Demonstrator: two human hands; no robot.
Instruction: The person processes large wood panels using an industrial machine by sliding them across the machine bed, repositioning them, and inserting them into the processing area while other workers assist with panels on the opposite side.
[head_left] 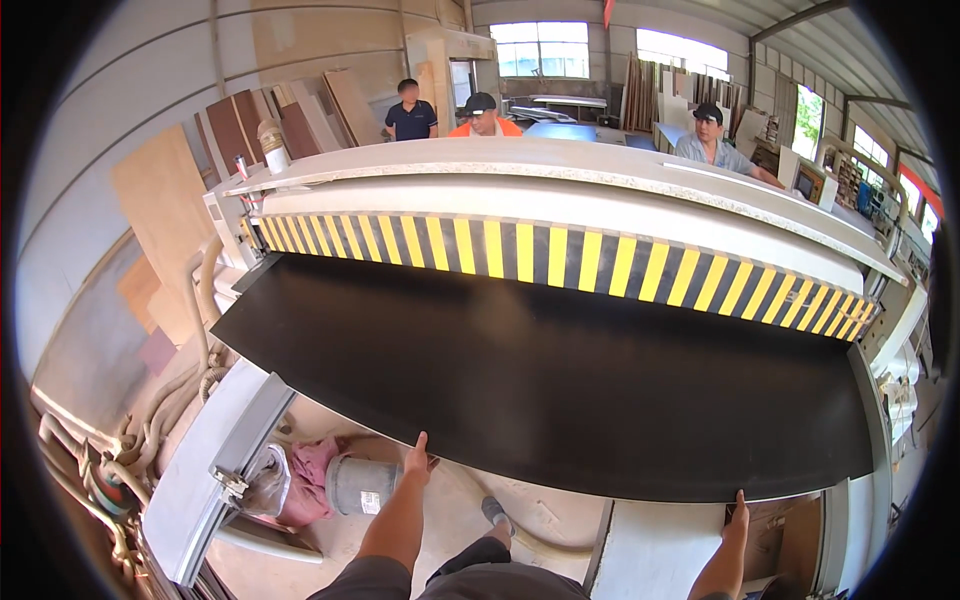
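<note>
A large dark panel [540,380] spans the machine below a black-and-yellow striped guard bar [560,258], its far edge under that bar. My left hand [418,458] grips the panel's near edge left of centre, thumb on top and fingers curled underneath. My right hand [737,514] holds the same edge farther right, fingers mostly hidden beneath it. Above the bar, a pale board [600,170] lies along the machine's top, with a cylindrical object [272,142] at its left end.
Three people [408,118] [482,128] [712,145] are beyond the machine. Boards [160,210] lean at left. A metal side rail [215,465], hoses [140,430], a grey bucket [357,485] and a pink bundle [308,478] are low left. A white surface [650,550] is at lower right.
</note>
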